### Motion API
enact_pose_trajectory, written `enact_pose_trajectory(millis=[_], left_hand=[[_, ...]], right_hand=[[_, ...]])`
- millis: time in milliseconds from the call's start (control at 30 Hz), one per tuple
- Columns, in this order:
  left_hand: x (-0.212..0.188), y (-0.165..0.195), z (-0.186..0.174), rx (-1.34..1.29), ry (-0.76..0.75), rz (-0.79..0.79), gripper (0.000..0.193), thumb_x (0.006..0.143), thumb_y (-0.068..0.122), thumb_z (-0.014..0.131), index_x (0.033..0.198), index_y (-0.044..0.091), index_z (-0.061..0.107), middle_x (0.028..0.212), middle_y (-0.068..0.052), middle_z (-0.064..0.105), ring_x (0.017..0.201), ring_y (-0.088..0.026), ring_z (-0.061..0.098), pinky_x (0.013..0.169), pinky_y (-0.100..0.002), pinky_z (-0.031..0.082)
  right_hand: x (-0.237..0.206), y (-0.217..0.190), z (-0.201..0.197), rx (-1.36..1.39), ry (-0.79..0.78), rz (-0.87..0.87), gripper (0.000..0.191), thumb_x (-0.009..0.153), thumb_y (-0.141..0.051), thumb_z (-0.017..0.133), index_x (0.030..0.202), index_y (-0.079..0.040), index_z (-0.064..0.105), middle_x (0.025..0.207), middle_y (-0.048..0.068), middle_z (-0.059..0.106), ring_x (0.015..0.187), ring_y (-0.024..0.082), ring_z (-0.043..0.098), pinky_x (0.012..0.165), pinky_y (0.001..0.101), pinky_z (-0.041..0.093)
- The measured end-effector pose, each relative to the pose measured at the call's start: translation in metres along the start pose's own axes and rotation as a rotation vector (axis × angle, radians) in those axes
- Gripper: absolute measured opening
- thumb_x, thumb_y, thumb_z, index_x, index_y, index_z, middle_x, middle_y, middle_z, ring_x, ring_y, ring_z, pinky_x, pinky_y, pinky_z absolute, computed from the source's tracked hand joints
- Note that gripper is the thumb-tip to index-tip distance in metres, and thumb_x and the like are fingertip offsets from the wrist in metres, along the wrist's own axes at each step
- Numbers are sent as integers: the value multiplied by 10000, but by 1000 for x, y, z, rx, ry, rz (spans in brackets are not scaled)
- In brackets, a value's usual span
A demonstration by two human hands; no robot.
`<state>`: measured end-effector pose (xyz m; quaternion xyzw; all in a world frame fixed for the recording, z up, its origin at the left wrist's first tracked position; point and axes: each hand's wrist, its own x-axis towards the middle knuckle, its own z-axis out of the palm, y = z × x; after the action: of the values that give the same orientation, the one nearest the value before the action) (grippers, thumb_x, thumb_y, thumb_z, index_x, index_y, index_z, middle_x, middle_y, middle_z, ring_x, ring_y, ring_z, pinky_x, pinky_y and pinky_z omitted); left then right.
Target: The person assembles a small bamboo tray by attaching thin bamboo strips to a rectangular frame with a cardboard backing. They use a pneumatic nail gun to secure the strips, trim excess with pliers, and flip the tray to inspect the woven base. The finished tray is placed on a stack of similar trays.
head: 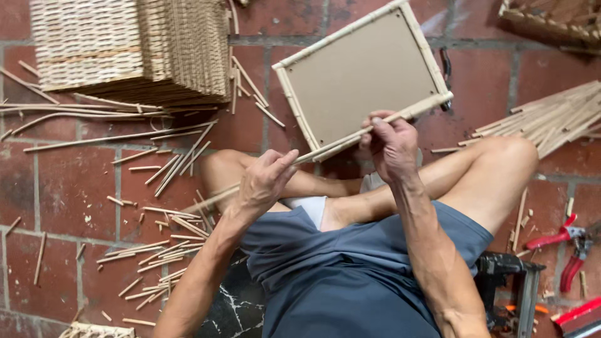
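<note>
Rattan strip (313, 155) pinched between left hand (263, 181) and right hand (391, 147), against frame (363, 75).

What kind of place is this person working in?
Probably a small basket-weaving or rattan craft workshop on a tiled floor. A woven basket, cut cane sticks scattered about, and a cane-framed board that both hands steady point to it.

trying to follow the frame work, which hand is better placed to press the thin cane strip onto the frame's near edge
Probably the right hand: its fingers already pinch the cane strip against the frame edge. The left hand holds the strip farther back, off the frame.
</note>
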<state>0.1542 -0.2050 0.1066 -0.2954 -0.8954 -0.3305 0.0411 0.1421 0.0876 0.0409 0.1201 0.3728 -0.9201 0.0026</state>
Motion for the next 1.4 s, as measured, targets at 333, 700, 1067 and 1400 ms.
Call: enact_pose_trajectory(millis=[333, 700, 1067, 1400], left_hand=[[55, 27, 72, -226, -130, -445, 290, 978, 151, 609, 1245, 151, 722, 937, -135, 757, 865, -282, 762, 782, -382, 581], [132, 44, 142, -10, -126, -215, 241, 977, 165, 621, 1168, 181, 767, 928, -134, 722, 875, -353, 705, 772, -443, 549], [93, -5, 82, 247, -47, -122, 269, 961, 133, 645, 1194, 220, 747, 832, -92, 630, 742, -302, 658, 632, -427, 531], [154, 44, 181, 162, 3, 24, 254, 943, 167, 655, 1187, 233, 676, 874, -97, 570, 761, -299, 634, 610, -451, 521]], right_hand=[[16, -19, -59, -264, 252, -207, 230, 1126, -144, 550, 1163, 70, 623, 967, 125, 716, 735, 221, 718, 603, 353, 609], [45, -42, -155, -970, 389, -497, 259, 1034, -175, 693, 1188, 31, 725, 1033, 85, 735, 847, 129, 644, 738, 293, 519], [66, -48, -150, -823, 414, -462, 230, 1047, -184, 659, 1124, 19, 737, 922, 15, 762, 833, 77, 653, 736, 250, 527], [61, -51, -144, -919, 444, -455, 233, 1045, -206, 668, 1026, 10, 754, 757, 5, 643, 721, 63, 539, 638, 275, 461]])
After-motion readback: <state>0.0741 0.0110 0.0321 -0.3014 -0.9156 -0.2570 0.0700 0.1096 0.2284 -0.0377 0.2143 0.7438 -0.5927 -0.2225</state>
